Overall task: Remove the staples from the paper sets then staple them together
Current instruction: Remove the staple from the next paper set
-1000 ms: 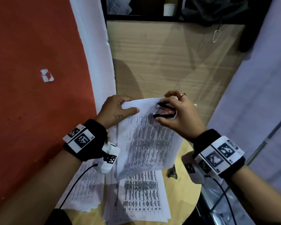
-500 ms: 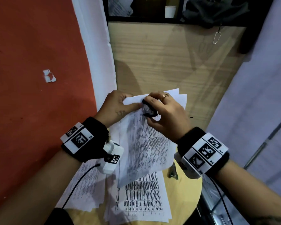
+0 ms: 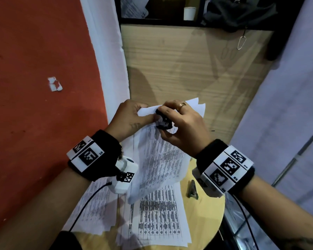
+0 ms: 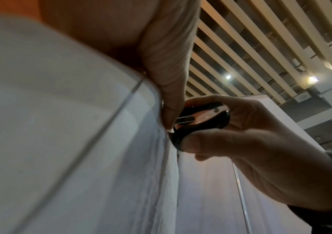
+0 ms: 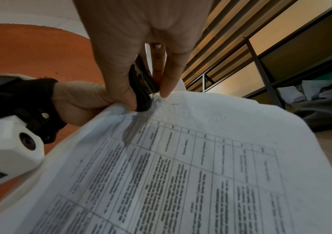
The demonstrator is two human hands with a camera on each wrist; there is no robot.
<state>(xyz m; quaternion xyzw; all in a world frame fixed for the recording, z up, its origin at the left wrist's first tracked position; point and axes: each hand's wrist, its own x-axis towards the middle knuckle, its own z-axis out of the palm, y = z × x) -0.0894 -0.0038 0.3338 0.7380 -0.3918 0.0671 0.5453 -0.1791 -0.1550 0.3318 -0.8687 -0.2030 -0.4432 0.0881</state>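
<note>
My left hand (image 3: 132,116) pinches the top left corner of a printed paper set (image 3: 159,159), holding it up above the table. My right hand (image 3: 179,123) grips a small black staple remover (image 3: 163,121) and presses it against that corner, right beside the left thumb. In the right wrist view the staple remover (image 5: 142,88) sits between thumb and fingers on the paper set (image 5: 181,166), and a short dark staple (image 5: 174,104) shows just to its right. The left wrist view shows the staple remover (image 4: 201,121) with its metal jaws at the paper's edge.
More printed sheets (image 3: 157,219) lie on the round wooden table (image 3: 206,217), some hanging over its left edge. A dark metal clip-like tool (image 3: 192,189) lies on the table under my right wrist. A wooden panel (image 3: 188,69) stands behind, an orange floor (image 3: 34,105) to the left.
My right hand has carried the staple remover leftward from the middle of the top edge to the corner by my left thumb. The paper set has risen slightly.
</note>
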